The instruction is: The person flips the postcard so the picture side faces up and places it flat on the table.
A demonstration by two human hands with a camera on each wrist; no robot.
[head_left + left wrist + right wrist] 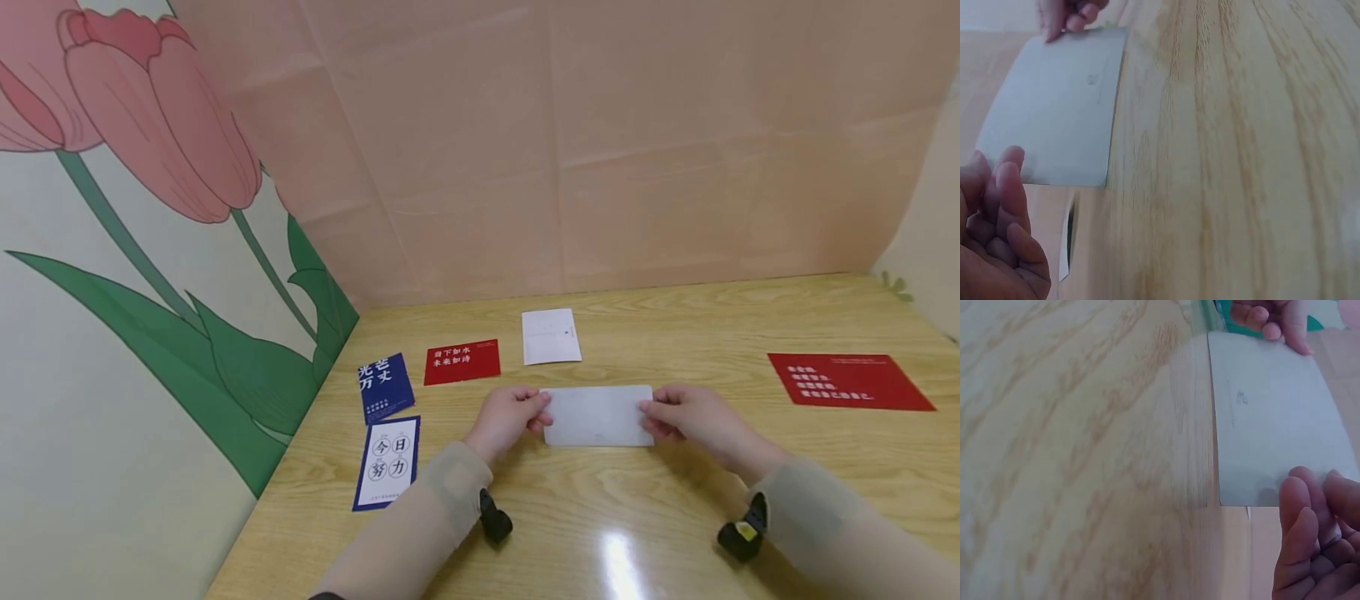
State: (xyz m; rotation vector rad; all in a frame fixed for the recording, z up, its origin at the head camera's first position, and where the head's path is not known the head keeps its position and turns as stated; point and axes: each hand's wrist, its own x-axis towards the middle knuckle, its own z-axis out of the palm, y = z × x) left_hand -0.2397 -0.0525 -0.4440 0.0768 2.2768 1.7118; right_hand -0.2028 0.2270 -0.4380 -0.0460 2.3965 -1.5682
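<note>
A white-backed postcard point(597, 417) is held between the two hands, its long sides running left to right. My left hand point(508, 421) pinches its left end, and my right hand point(697, 423) pinches the right end. In the left wrist view, the postcard point(1060, 106) shows a small grey mark near one edge, with curled left fingers point(1011, 187) at its near end. From the right wrist, the same postcard point(1272, 419) appears raised at an angle to the wooden table. Its other face is hidden.
On the table point(570, 508) lie a blue card point(386, 392), a blue-bordered white card point(388, 462), a red card point(461, 362), a white card point(551, 336) at the back, and another red card point(851, 382) at the right. A pink cloth point(600, 167) hangs behind.
</note>
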